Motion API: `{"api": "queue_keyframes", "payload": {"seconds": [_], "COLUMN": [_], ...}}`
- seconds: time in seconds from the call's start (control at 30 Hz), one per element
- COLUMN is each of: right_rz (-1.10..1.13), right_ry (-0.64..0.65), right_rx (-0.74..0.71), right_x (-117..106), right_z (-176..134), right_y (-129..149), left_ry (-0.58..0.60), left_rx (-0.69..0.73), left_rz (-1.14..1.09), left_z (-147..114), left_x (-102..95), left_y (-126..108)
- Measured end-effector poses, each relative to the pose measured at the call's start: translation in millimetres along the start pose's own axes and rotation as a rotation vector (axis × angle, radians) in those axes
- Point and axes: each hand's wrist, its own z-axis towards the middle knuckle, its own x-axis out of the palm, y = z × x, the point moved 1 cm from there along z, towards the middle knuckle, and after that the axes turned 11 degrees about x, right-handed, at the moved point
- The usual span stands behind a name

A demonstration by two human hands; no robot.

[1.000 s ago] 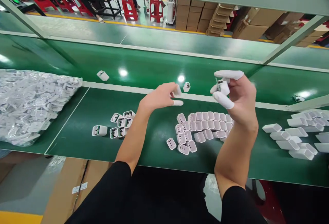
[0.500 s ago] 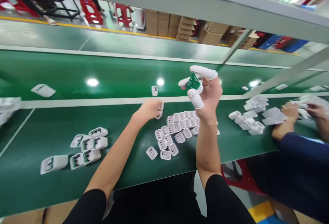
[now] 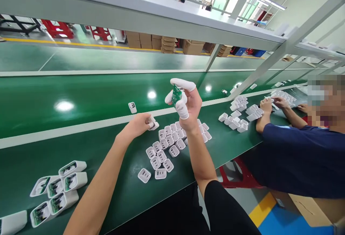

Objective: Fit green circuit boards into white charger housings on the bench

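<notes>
My right hand (image 3: 192,106), raised over the bench, pinches a small green circuit board (image 3: 176,96) between white-covered fingertips. My left hand (image 3: 138,125) is lower and to the left, its fingers closed on a white plastic charger housing (image 3: 154,125) near the pale strip. Beneath both hands stand rows of similar white housings (image 3: 161,173) with slots in their floors, open ends up. At the lower left lies a group of housings with circuit boards inside (image 3: 57,202). One more housing (image 3: 132,107) sits by itself beyond the strip.
A pale strip (image 3: 61,131) divides the green bench (image 3: 113,206) from the green belt-like surface (image 3: 88,91) behind it. A shelf beam (image 3: 134,19) and slanted posts cross above. At right, a co-worker (image 3: 299,148) handles white parts beside stacked housings (image 3: 234,121).
The view has swung to the right, so the bench items sit further left and more of the co-worker shows. Both hands keep hold of their pieces; the board has turned more edge-on.
</notes>
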Motion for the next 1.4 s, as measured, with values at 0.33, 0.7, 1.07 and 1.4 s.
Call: {"api": "queue_keyframes", "payload": {"seconds": [0.33,0.7,1.07,1.4], "right_rz": [-0.050,-0.027,-0.082,-0.093], "right_ry": [-0.070,0.097,0.072,0.281], "right_rx": [0.084,0.039,0.017,-0.166], "right_x": [-1,-9,-15,-15], "right_z": [0,-9,-12,-18], "right_y": [11,20,31,49], "left_ry": [-0.214,-0.147,-0.231,-0.502], "left_rx": [0.190,-0.073,0.381,0.771], "left_rz": [-0.734,-0.965,-0.403,-0.162], "left_z": [-14,-16,-51,-59], "left_x": [-12.4,-22.6,-39.0,-53.5], "left_y": [-60,-79,-116,-131]}}
